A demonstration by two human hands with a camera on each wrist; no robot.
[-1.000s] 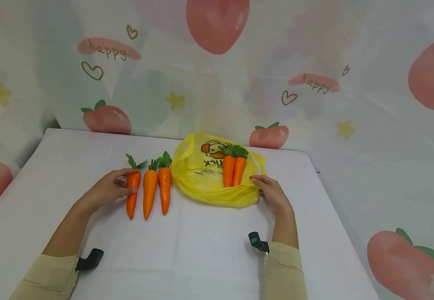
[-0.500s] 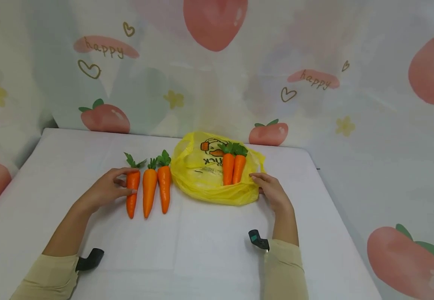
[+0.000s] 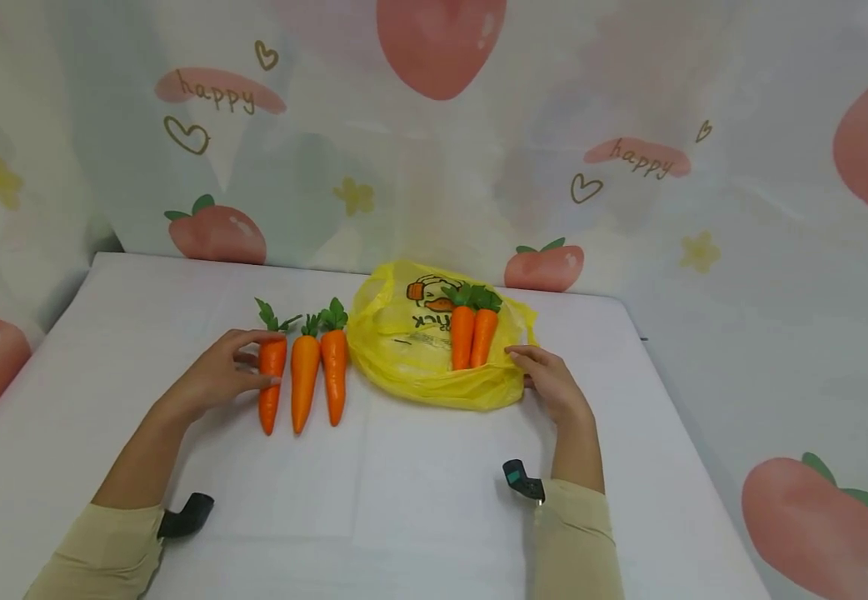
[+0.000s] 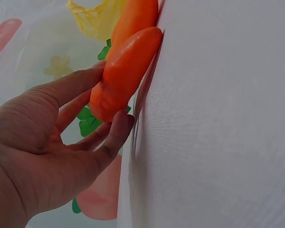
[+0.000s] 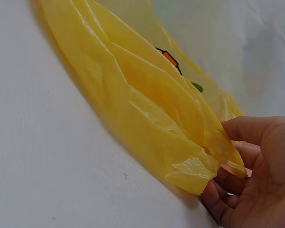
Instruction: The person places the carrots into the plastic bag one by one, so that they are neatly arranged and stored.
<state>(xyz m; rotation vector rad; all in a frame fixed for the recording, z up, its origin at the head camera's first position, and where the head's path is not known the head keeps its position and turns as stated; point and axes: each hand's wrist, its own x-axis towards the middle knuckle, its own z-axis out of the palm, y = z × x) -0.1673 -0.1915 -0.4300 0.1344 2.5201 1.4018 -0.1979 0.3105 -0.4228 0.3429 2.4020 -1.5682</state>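
Observation:
In the head view, my left hand (image 3: 217, 377) grips the leftmost of three orange carrots, its fingers near the leafy top and the thumb lower down. The left wrist view shows that carrot (image 4: 128, 64) between thumb and fingers, low by the white table. Beside it lie a middle carrot (image 3: 303, 379) and a right carrot (image 3: 335, 375), all with green tops pointing away. My right hand (image 3: 554, 387) pinches the near right edge of a yellow plastic bag (image 3: 396, 371), whose crumpled rim (image 5: 133, 109) fills the right wrist view. Two carrots (image 3: 461, 337) lie side by side at the bag's mouth.
A white cloth covers the table (image 3: 404, 492). Behind it hangs a backdrop (image 3: 464, 192) printed with peaches, hearts and "happy". Black wrist cameras are strapped at the left sleeve (image 3: 97, 546) and right sleeve (image 3: 576, 533).

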